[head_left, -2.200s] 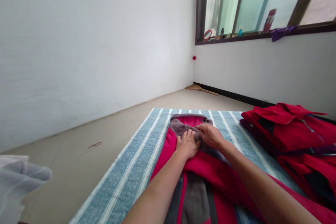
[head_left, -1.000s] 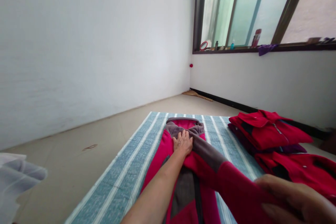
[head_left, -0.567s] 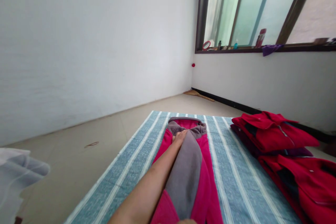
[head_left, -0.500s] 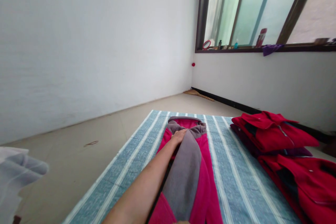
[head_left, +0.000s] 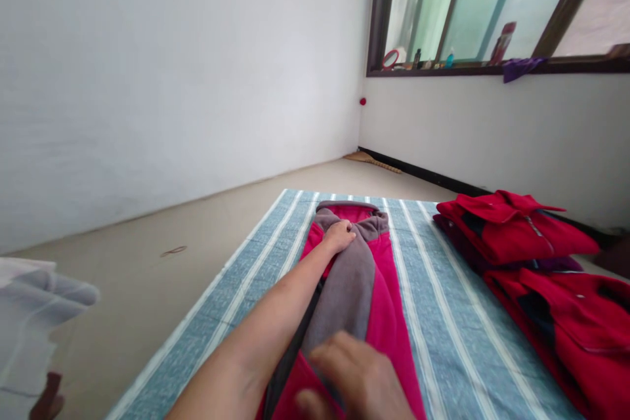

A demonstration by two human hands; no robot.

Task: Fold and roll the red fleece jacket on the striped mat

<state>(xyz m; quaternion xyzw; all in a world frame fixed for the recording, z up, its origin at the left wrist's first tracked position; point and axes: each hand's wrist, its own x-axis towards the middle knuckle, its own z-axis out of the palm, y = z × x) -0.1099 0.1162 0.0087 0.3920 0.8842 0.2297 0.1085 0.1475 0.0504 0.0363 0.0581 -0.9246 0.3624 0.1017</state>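
Note:
A pink and grey fleece jacket lies folded lengthwise on a blue striped mat, its collar at the far end. My left hand rests on the jacket near the collar, fingers curled against the grey sleeve laid along the middle. My right hand lies on the near part of the grey sleeve, at the bottom of the picture; its grip is blurred.
Folded red jackets are stacked at the mat's right side, with another red jacket nearer me. White fabric lies at the far left on the bare floor. A window sill carries small bottles. Walls close the room.
My right hand has let go of the sleeve it carried across and laid it down the jacket's middle; it has come back into view on the near end. My left hand stays near the collar.

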